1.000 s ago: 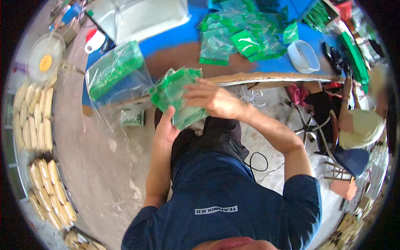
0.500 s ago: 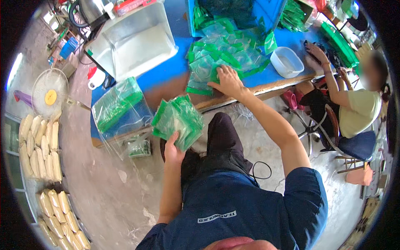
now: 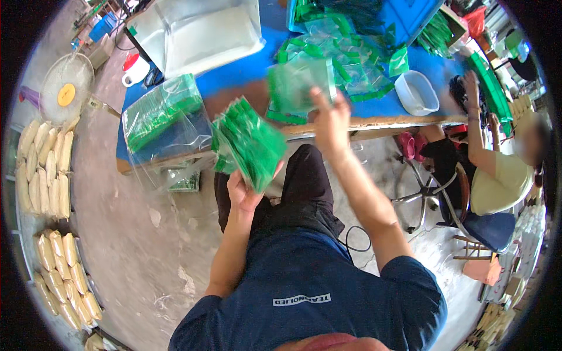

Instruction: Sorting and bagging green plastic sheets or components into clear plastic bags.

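My left hand is closed around the lower edge of a fanned stack of clear plastic packets with green parts, held over my lap in front of the table edge. My right hand, smeared by motion, pinches a single flat green-and-clear packet in front of a loose pile. That pile of similar packets spreads over the blue tabletop, spilling from a blue bin. What is inside the packets is too blurred to tell.
A large clear bag of green packets lies on the table's left corner. Behind it are a white tray and a red-lidded mug. A white plastic tub stands right of the pile. A seated person works at the right.
My right hand has come off the pile toward me, lifting a packet. My left hand has turned its stack more upright. The view has shifted, and the person at right keeps working.
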Demonstrator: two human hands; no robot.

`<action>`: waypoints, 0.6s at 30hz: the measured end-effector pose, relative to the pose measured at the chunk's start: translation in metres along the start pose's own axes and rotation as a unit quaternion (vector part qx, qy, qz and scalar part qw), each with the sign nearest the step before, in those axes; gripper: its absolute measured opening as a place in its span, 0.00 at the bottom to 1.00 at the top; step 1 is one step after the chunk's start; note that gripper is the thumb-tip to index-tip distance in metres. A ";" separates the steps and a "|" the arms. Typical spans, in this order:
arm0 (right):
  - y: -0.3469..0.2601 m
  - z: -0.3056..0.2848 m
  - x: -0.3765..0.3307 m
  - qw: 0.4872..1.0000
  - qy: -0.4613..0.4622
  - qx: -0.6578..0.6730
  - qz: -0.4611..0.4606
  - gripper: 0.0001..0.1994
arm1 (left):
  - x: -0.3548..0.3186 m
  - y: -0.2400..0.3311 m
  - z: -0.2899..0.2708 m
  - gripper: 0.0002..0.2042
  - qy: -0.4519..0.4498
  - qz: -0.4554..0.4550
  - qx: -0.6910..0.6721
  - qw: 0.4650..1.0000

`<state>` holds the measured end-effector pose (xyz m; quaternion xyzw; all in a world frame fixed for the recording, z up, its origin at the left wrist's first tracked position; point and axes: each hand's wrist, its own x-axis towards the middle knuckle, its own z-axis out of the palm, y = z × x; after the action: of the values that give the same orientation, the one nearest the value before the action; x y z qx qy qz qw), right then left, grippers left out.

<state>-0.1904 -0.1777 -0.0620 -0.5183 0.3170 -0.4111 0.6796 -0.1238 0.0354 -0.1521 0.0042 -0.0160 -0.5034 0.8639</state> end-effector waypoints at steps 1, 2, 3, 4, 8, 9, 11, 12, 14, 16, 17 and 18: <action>0.022 0.012 -0.024 0.991 -0.034 0.069 -0.110 0.11 | 0.006 -0.004 0.006 0.30 0.015 -0.028 -0.013 0.999; 0.005 0.026 -0.047 0.974 -0.044 0.183 0.123 0.11 | 0.007 -0.005 0.004 0.30 0.018 -0.020 -0.017 0.999; 0.021 0.018 -0.050 0.963 -0.095 0.213 0.137 0.13 | 0.011 -0.008 0.003 0.32 0.023 -0.020 0.039 0.999; 0.031 0.017 -0.053 0.947 -0.147 0.243 0.153 0.15 | 0.012 -0.007 -0.001 0.33 0.029 -0.017 0.096 0.995; 0.012 -0.011 -0.039 0.959 -0.261 0.013 0.112 0.22 | 0.003 0.006 -0.006 0.37 0.037 -0.017 0.121 0.992; 0.008 -0.017 -0.035 0.951 -0.275 -0.072 0.122 0.20 | 0.001 0.007 -0.009 0.37 0.044 -0.008 0.129 0.991; 0.012 -0.021 -0.036 0.956 -0.246 -0.118 0.110 0.16 | -0.001 0.007 -0.013 0.37 0.031 -0.009 0.121 0.992; 0.023 -0.015 -0.041 0.972 -0.204 -0.079 0.083 0.14 | 0.001 0.003 -0.009 0.37 0.016 -0.005 0.117 0.993; 0.040 -0.014 -0.049 0.970 -0.230 -0.066 0.041 0.09 | 0.006 -0.002 -0.008 0.35 0.010 0.002 0.116 0.993; 0.035 -0.016 -0.043 0.953 -0.266 -0.146 0.008 0.11 | 0.004 0.004 -0.017 0.32 0.096 0.028 0.153 0.983; 0.029 -0.024 -0.032 0.932 -0.234 -0.271 -0.052 0.16 | 0.002 0.007 -0.020 0.32 0.096 0.028 0.154 0.983; 0.024 -0.034 -0.016 0.893 -0.198 -0.389 -0.110 0.21 | -0.002 0.009 -0.019 0.31 0.103 0.027 0.176 0.979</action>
<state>-0.2212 -0.1757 -0.0939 -0.8435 0.2516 -0.2162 0.4224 -0.1160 0.0411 -0.1708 0.2079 -0.0157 -0.4659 0.8599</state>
